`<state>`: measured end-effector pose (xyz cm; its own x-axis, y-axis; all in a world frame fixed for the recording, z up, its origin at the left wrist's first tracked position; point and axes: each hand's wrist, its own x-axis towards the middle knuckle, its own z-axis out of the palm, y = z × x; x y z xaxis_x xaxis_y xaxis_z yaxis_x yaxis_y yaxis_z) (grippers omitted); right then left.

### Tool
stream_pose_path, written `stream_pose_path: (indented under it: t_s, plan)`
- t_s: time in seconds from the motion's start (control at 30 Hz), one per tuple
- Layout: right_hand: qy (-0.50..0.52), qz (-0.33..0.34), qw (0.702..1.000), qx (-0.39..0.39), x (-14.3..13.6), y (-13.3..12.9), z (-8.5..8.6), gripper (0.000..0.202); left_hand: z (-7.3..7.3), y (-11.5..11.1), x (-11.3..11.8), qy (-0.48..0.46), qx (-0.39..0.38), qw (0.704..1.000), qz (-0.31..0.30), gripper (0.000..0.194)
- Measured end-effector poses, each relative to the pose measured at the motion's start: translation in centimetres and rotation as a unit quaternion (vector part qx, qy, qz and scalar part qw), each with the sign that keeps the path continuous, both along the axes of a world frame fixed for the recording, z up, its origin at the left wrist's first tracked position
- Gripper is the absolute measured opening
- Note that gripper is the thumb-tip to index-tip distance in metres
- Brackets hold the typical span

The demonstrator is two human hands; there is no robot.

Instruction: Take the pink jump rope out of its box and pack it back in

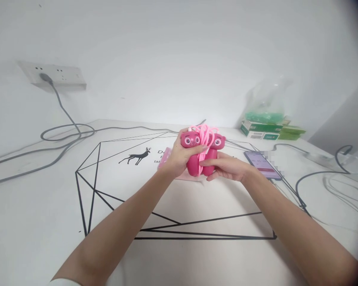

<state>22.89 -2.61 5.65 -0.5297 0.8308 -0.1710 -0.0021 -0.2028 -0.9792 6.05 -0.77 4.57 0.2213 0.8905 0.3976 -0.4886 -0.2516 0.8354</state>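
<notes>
A jump rope [205, 135] with two deep-pink, animal-faced handles is held up over the table in the middle of the view. Its pale pink cord is gathered in a looped bundle between the handles, which stand side by side. My left hand [180, 157] closes round the left handle, its thumb pressing on the cord. From the right, my right hand [228, 166] grips the other handle and the lower cord. Behind my hands, a pink flat package [164, 155] lies partly hidden on the table.
The white tabletop [179, 258] carries black lines and a deer print. A phone [264, 165] lies to the right. Green and white boxes [261, 128] and a clear plastic bag [265, 101] stand at the back right. Grey cables [62, 105] run from a wall socket [61, 75].
</notes>
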Motion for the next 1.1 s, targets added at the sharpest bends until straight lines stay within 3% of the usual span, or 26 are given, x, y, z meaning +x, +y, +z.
stream_pose_path:
  t_s: [0.27, 0.5, 0.67, 0.83, 0.93, 1.1]
  plan:
    - [0.05, 0.015, 0.999, -0.01, -0.4, -0.3, -0.1, 0.032, 0.2, -0.4, 0.2, -0.022, -0.028, 0.999, -0.013, 0.038]
    - [0.062, -0.006, 0.998, -0.002, -1.0, -0.3, -0.4, 0.048, 0.2, -0.5, 0.6, -0.029, -0.011, 0.999, 0.014, 0.039]
    - [0.06, -0.017, 0.998, -0.015, -1.2, -0.1, -0.6, 0.044, 0.1, -0.4, 0.7, -0.018, -0.014, 0.998, 0.052, 0.047]
    - [0.048, -0.038, 0.998, -0.025, -1.2, 0.1, -1.0, 0.036, -0.2, 0.2, 0.6, 0.023, -0.018, 0.996, 0.084, 0.042]
    - [0.052, -0.045, 0.997, -0.021, -1.2, 0.2, -1.1, 0.035, -0.1, 0.8, 0.4, 0.005, -0.048, 0.997, 0.055, 0.037]
    - [0.04, -0.055, 0.998, -0.012, -1.0, 0.3, -1.2, 0.036, 0.6, 1.5, -0.4, -0.082, -0.123, 0.988, -0.052, 0.037]
